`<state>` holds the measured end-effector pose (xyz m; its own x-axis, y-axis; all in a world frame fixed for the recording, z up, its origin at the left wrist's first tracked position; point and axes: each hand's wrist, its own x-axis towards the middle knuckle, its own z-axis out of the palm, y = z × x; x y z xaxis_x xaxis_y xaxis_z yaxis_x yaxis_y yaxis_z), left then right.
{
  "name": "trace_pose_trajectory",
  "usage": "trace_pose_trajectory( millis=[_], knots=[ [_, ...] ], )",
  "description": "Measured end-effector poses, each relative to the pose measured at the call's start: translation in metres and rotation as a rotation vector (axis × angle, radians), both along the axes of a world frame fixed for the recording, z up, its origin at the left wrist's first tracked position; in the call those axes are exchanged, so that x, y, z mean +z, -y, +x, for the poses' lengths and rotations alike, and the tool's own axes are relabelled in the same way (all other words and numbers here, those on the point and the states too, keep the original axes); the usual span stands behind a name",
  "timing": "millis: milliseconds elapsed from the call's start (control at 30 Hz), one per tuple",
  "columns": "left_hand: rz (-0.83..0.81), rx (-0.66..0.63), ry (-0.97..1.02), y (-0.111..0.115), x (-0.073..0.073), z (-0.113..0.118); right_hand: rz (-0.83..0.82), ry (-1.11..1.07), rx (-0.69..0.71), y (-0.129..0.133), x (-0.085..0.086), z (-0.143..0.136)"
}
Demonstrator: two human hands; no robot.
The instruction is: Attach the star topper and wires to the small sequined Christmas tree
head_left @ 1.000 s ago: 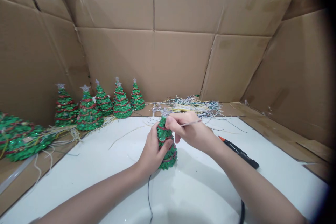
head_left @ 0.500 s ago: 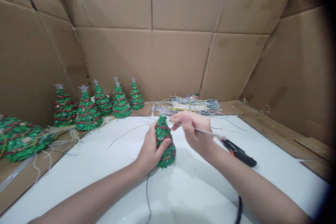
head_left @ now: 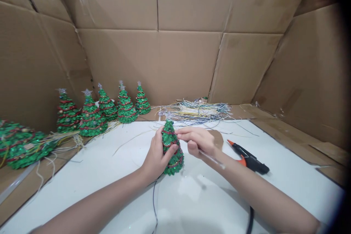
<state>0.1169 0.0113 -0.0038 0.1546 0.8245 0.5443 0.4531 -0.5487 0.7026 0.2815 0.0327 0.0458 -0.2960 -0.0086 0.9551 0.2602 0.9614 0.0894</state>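
Observation:
In the middle of the white table, my left hand [head_left: 157, 155] is closed around a small green Christmas tree [head_left: 172, 157] with red garlands and a clear star on top. The tree stands upright, and a thin dark wire runs from near its base toward me. Against the tree's upper right side are the fingertips of my right hand [head_left: 199, 140]. A thin whitish stick [head_left: 212, 158] is pinched in that hand, its pale end pointing back over my wrist. Its other end is hidden by the fingers.
A black and orange glue gun [head_left: 251, 160] lies right of my right hand, near a brown piece [head_left: 218, 139]. Several finished-looking trees [head_left: 93, 117] line the left. Bundled wires [head_left: 203, 109] lie at the back, before a cardboard wall [head_left: 186, 65].
My right hand has lowered slightly and turned, its fingertips now farther down the tree's side. The stick has swung clear of the glue gun's orange tip. My left hand keeps hold of the tree.

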Motion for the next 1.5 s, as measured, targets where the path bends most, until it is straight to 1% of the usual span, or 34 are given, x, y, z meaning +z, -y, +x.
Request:
trace_pose_trajectory(
  millis=[67, 167, 233, 300, 367, 400, 533, 600, 667, 767, 900, 967, 1033, 1067, 1133, 1267, 1333, 1400, 1500],
  knots=[
    [-0.003, -0.006, 0.007, -0.001, 0.001, 0.000, 0.002, 0.026, -0.021, 0.000, -0.002, -0.001],
    [-0.011, -0.012, 0.015, -0.001, 0.001, 0.000, -0.044, -0.017, 0.033, -0.002, -0.005, -0.004],
    [-0.023, -0.008, 0.014, -0.001, 0.000, 0.000, -0.173, -0.084, 0.104, -0.003, -0.005, -0.006],
    [-0.040, -0.006, 0.016, 0.000, 0.000, 0.000, -0.383, -0.109, 0.155, -0.002, -0.001, -0.007],
    [-0.044, -0.014, 0.023, 0.000, -0.001, 0.000, -0.527, -0.061, 0.159, 0.000, 0.006, -0.007],
    [-0.039, -0.018, 0.026, 0.000, -0.001, 0.000, -0.546, -0.016, 0.144, 0.001, 0.010, -0.006],
    [-0.020, -0.015, 0.026, 0.000, -0.001, 0.001, -0.474, 0.142, 0.088, 0.005, 0.024, -0.004],
    [-0.014, -0.012, 0.027, 0.001, 0.000, 0.001, -0.433, 0.198, 0.073, 0.006, 0.027, -0.005],
    [-0.012, -0.015, 0.036, 0.001, 0.001, 0.001, -0.376, 0.202, 0.058, 0.008, 0.028, -0.007],
    [-0.019, -0.018, 0.049, 0.002, 0.001, 0.001, -0.282, 0.178, 0.022, 0.008, 0.024, -0.009],
    [-0.013, -0.014, 0.040, 0.000, -0.002, 0.000, -0.140, 0.248, -0.057, 0.004, 0.013, -0.009],
    [0.004, -0.014, 0.029, -0.002, -0.003, -0.001, -0.053, 0.240, -0.064, 0.001, 0.008, -0.009],
    [0.009, -0.018, 0.018, -0.002, -0.004, -0.001, -0.023, 0.205, -0.049, 0.001, 0.005, -0.010],
    [0.005, -0.020, 0.014, -0.002, -0.003, -0.001, -0.053, 0.176, -0.037, 0.002, 0.006, -0.010],
    [-0.008, -0.019, 0.012, -0.001, -0.002, -0.001, -0.204, 0.080, -0.013, 0.006, 0.008, -0.012],
    [-0.017, -0.007, -0.002, 0.000, 0.000, 0.000, -0.711, -0.130, 0.053, 0.016, 0.018, -0.016],
    [-0.019, 0.001, -0.011, 0.000, 0.001, 0.000, -0.891, -0.254, 0.109, 0.017, 0.022, -0.017],
    [-0.019, 0.007, -0.013, 0.000, 0.001, 0.000, -0.933, -0.363, 0.159, 0.015, 0.022, -0.018],
    [-0.017, 0.008, -0.017, 0.000, 0.000, 0.000, -0.864, -0.383, 0.157, 0.014, 0.021, -0.016]
  ],
)
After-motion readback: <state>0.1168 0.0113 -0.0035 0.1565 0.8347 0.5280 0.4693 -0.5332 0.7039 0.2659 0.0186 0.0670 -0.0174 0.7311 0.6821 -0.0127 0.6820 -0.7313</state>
